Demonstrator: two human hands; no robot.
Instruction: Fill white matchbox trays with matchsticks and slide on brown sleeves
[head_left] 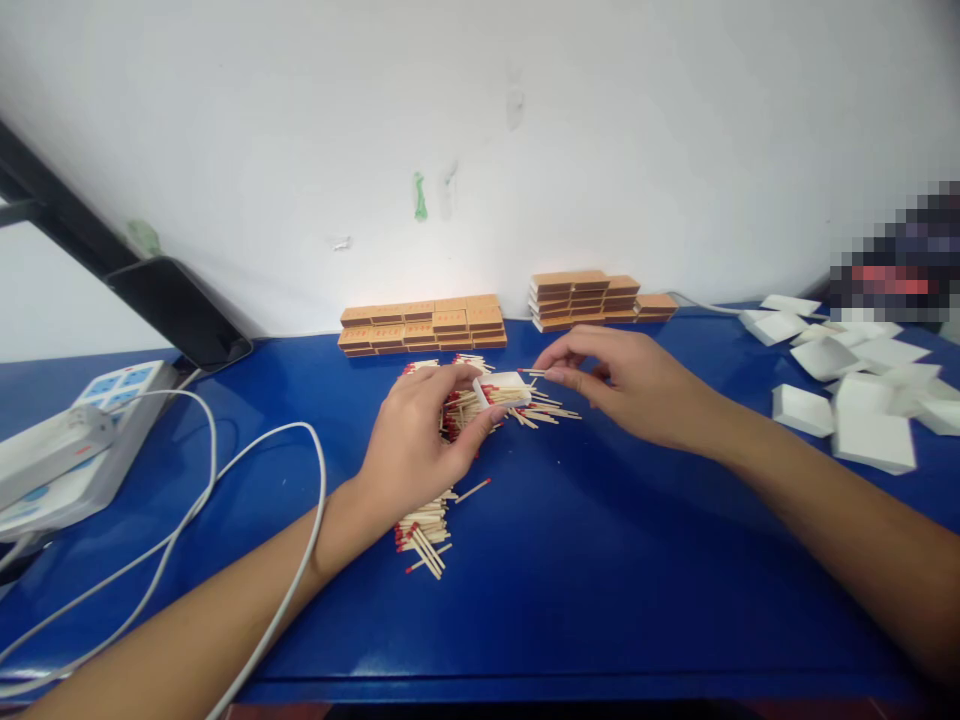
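My left hand (424,430) is closed around a small white matchbox tray (512,382), thumb at the near side and fingers at the far side. Red-tipped matches lie inside the tray, some sticking out past its right end. Just right of it, my right hand (611,375) pinches matches (532,373) between thumb and fingertips, their red heads pointing left toward the tray. A heap of loose matches (551,409) spreads beneath and behind the tray, partly hidden by my left hand. Another pile of matches (424,520) lies nearer me, below my left wrist.
Orange-brown matchboxes (420,328) are stacked along the wall, with a second stack (581,298) to their right. Several white empty trays (874,440) lie scattered at right. At left are a power strip (97,450), a dark phone-like device (176,310) and a white cable (319,470) crossing my left forearm.
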